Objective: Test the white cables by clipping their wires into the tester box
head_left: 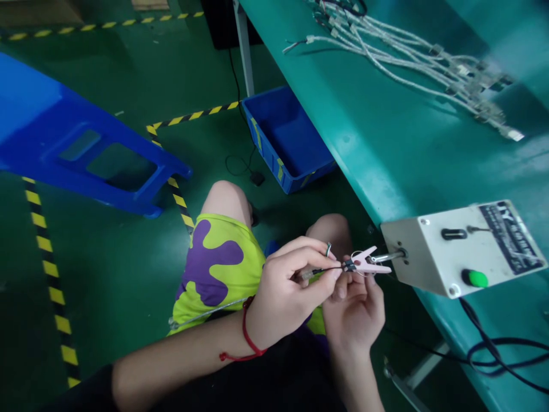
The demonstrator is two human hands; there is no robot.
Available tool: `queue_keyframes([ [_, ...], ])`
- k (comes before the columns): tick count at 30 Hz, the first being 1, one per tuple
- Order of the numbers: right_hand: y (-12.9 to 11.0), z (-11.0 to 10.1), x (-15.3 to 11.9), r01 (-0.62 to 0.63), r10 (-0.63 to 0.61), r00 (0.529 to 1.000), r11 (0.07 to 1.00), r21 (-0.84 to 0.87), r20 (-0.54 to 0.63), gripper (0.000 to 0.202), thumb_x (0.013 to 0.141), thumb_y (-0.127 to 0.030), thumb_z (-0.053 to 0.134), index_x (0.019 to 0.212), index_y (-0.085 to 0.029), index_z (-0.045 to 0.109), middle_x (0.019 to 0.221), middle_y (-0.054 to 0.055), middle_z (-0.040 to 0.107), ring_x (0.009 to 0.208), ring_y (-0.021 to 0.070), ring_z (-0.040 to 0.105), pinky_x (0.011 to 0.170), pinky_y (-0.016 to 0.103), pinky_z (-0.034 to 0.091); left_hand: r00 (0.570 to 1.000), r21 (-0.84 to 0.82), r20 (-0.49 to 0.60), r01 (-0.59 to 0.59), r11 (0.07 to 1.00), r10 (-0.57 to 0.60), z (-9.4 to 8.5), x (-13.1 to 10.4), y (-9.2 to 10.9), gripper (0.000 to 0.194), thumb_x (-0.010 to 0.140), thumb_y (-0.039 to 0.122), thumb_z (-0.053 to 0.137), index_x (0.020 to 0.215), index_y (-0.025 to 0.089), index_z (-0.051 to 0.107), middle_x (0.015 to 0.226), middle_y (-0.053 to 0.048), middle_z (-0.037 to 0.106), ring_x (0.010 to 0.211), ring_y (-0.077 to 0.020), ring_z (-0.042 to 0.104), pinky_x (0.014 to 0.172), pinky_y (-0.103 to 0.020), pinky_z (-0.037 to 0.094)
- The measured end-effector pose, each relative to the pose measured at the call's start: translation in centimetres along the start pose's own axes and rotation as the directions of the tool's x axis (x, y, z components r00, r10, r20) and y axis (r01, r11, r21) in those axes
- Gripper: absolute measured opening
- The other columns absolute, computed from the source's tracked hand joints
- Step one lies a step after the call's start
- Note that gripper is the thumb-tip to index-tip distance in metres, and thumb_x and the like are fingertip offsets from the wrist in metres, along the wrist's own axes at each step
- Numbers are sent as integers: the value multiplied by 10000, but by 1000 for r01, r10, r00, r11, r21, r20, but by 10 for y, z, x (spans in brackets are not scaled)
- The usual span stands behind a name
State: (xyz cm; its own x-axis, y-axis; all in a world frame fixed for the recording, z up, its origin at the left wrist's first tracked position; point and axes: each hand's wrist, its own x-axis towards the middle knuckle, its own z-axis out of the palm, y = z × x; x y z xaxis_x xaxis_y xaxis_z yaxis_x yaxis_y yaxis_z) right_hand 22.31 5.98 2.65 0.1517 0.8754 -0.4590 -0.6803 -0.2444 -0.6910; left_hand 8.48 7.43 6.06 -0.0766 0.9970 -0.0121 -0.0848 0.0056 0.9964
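My left hand [291,286], with a red cord at the wrist, is closed in a pinch on a cable [307,275] with a dark, thin wire end. The wire end reaches the jaws of a pale pink clip [365,262], which sits on the metal shaft [388,257] of a small beige machine [465,247]. Palm up just below the clip is my right hand [355,312]. Its fingers are loosely curled and the thumb stands apart; no held thing shows in it. The clip and left fingers partly cover its fingertips.
Several clear-sheathed cables [386,54] with connectors lie on the green table [364,143]. The machine has a green button [477,278] and a black cord [493,341]. A blue bin [268,151] stands on the floor beside the table, and a blue stool [64,131] is at left.
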Motion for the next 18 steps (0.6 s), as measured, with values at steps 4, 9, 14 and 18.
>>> queue_keyframes([
  [4,18,-7,-4,-68,67,998,998,3,16,259,974,-413,662,797,-227,688,585,-44,491,561,116,437,580,222,434,999,12,-10,-50,999,50,-2,1,2,57,914,137,781,894,191,787,1056,-101,756,892,-229,761,691,-307,613],
  [9,29,-9,-3,-97,99,994,994,-43,50,231,976,-404,653,844,-224,710,602,-50,480,568,121,438,653,261,484,999,-4,-36,-33,999,33,-5,-4,3,78,927,125,772,887,192,773,1070,-88,747,940,-227,772,801,-315,653],
  [14,26,1,-14,-5,16,996,993,-121,88,234,935,-339,738,757,-204,667,615,-51,484,566,97,389,559,208,398,995,8,-57,-77,997,77,-11,-10,1,95,911,101,781,897,194,767,1059,-84,748,936,-217,767,731,-282,631],
  [18,20,8,-32,157,-154,988,959,-236,32,126,875,-289,833,986,-237,804,771,-13,664,605,81,488,584,194,438,995,28,-21,-100,995,101,-15,-18,3,94,920,113,787,913,205,770,1052,-74,751,942,-203,767,742,-265,639],
])
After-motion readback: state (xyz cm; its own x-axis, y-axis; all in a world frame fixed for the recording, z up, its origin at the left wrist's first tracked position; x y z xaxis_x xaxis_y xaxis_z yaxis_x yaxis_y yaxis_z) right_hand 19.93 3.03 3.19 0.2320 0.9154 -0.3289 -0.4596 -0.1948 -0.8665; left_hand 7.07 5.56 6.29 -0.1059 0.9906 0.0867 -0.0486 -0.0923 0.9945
